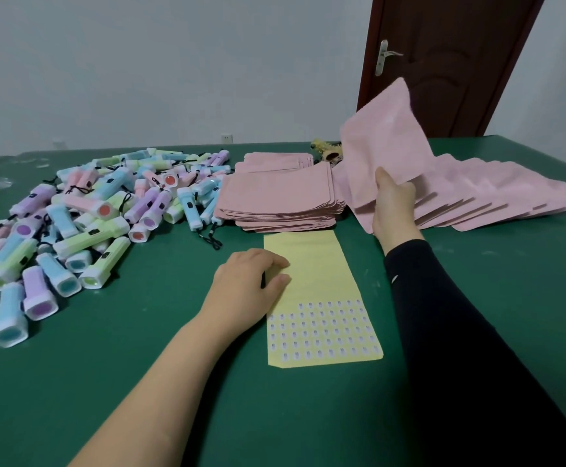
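Pink flat pouch (386, 139) of matt plastic: held up off the surface at right of centre, tilted, its top corner leaning toward the door. Right hand (394, 203) grips its lower edge. The fingers are curled round the near corner, the thumb on the side facing the camera. Right arm in a black sleeve (460, 332).

Below and behind the pink flat pouch lies a fanned row of like pink pouches (494, 197), overlapping, running off to the right.

Left hand (251, 281): forearm bare, palm down. It rests on the left edge of a pale yellow sticker sheet (322, 257). The fingers are loosely bent and narrow, with the tips and thumb touching the paper. I see nothing held between them.

The sheet lies flat at centre, long side running away from the person. Its far half is bare backing; the near half carries rows of small white stickers (322, 332).

Just beyond the sheet sits a squared stack of pink pouches (281, 200), with a second, lower stack behind it.

Left side: a loose heap of pastel plastic flashlights (89, 214) in blue, green, purple and pink, with black wrist cords, some spilling toward the near edge.

Dark green surface (140, 382) under everything. A small yellowish object (325, 151) behind the stacks is too small to identify. Dark red-brown door (443, 79) with a metal handle at the back right.
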`<state>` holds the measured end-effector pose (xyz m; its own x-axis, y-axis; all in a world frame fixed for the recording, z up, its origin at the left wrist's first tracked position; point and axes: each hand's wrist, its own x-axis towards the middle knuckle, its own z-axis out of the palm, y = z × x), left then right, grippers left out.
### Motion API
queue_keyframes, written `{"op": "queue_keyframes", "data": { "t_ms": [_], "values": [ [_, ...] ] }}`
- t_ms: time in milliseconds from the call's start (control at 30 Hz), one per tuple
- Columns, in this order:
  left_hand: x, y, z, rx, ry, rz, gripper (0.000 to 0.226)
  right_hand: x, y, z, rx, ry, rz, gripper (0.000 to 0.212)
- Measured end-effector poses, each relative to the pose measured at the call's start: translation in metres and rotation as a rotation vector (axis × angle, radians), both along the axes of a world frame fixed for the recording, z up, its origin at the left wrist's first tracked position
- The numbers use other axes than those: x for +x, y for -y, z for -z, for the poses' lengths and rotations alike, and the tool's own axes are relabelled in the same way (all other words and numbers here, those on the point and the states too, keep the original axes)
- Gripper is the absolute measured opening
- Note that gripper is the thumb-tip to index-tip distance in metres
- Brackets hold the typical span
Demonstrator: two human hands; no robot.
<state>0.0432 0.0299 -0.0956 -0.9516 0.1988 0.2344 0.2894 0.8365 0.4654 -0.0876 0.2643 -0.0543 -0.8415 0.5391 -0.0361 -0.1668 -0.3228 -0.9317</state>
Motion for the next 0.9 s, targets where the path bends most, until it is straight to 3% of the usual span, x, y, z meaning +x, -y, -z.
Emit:
{"op": "queue_keyframes", "data": {
  "t_ms": [267, 467, 733, 900],
  "values": [
    [0.001, 0.0, -0.001, 0.001, 0.007, -0.004, 0.026, 0.012, 0.002, 0.009, 0.409, 0.168, -0.077, 0.037],
    [0.002, 0.0, -0.002, 0.006, 0.009, 0.004, 0.026, 0.013, 0.005, 0.014, 0.49, 0.262, -0.144, 0.037],
    [0.0, -0.001, 0.0, 0.005, 0.003, -0.007, 0.025, 0.013, 0.009, 0.013, 0.716, 0.318, -0.03, 0.038],
    [-0.001, 0.0, 0.0, -0.001, 0.002, -0.009, 0.026, 0.02, 0.006, 0.016, 0.895, 0.348, 0.055, 0.052]
  ]
}}
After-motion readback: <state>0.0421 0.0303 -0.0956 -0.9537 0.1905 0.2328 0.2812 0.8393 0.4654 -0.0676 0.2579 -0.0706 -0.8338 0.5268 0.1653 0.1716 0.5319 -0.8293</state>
